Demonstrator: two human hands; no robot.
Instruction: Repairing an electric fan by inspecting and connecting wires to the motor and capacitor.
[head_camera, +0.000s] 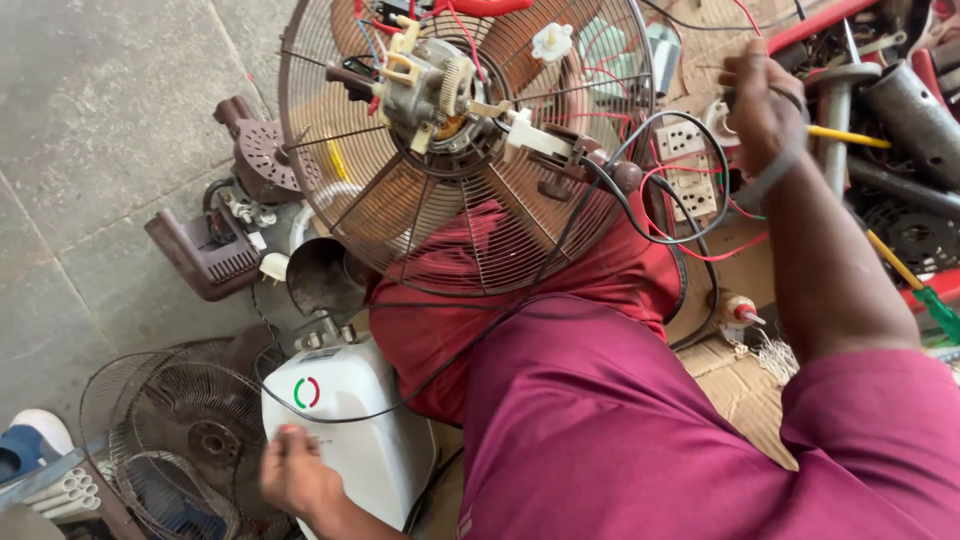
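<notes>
Head view, right hand (762, 105) clamped on yellow screwdriver (848, 137), left hand (297, 472) loosely curled by white casing's (350, 420) edge

A flattened brown cardboard sheet (745, 375) lay on the ground at the right, under the wiring and just beside the person's maroon-clad leg; more of the same brown cardboard (700, 45) showed at the top, behind the fan guard. A white appliance housing (350, 420) stood at lower centre, and on its upper face sat a small round emblem (307, 392), a ring half green and half red. A line of tiny dark print ran lower on that housing, too small to make out. No screens or signs showed.
</notes>
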